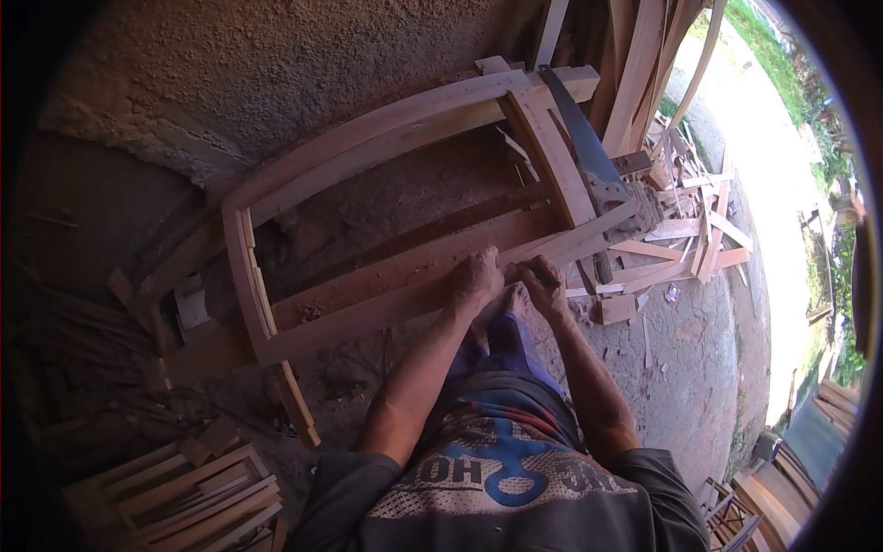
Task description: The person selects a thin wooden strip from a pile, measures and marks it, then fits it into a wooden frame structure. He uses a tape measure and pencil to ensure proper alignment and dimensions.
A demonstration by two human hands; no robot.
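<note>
A rectangular wooden frame (359,319) with a bowed far rail lies across a workbench of planks in front of me. My left hand (475,279) is closed over the top of its near rail, right of the middle. Close beside it, my right hand (544,285) is curled at the same rail, with a small dark thing between its fingers that I cannot make out. A handsaw (589,143) with a grey blade rests along the frame's right crosspiece (558,170), its handle toward me.
Offcuts (708,230) are heaped on the ground at right. Long boards (635,74) lean upright behind the saw. A rough wall (276,74) rises along the far side. Stacked wooden pieces (198,497) lie at lower left. A narrow strip (296,405) juts out below the frame.
</note>
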